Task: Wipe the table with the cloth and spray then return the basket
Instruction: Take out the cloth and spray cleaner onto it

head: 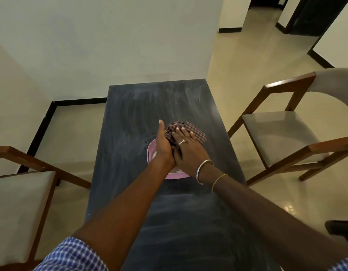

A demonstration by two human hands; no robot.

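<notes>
My right hand (188, 151) lies palm down on the checked cloth (196, 132). Its fingers (184, 133) are close together and nearly straight, pressing on top of the bundle rather than wrapping round it. My left hand (163, 147) stands on edge against the cloth's left side, touching my right hand at the heel. The thumb (161, 127) points straight away from me. The other left fingers are hidden behind the hand and the cloth, so I cannot tell whether they curl in or stay flat.

There is one cloth, bunched into a lump, sitting in the far part of one pink basket (150, 151). My hands and wrists cover most of the basket, and only its left wall and a strip of its near rim show. Something pale shows inside the left wall, too small to name. The basket stands near the middle of the dark surface (130, 118), which carries pale streaks across its far half.

Two wooden chairs with grey seats flank the surface, one on my left (18, 196) and one on my right (276, 130). On my right hand I count one ring (182, 142), and on that wrist one metal bangle (203, 169) and one thin yellow band (219, 181). A blue checked sleeve (71, 255) covers my left upper arm.
</notes>
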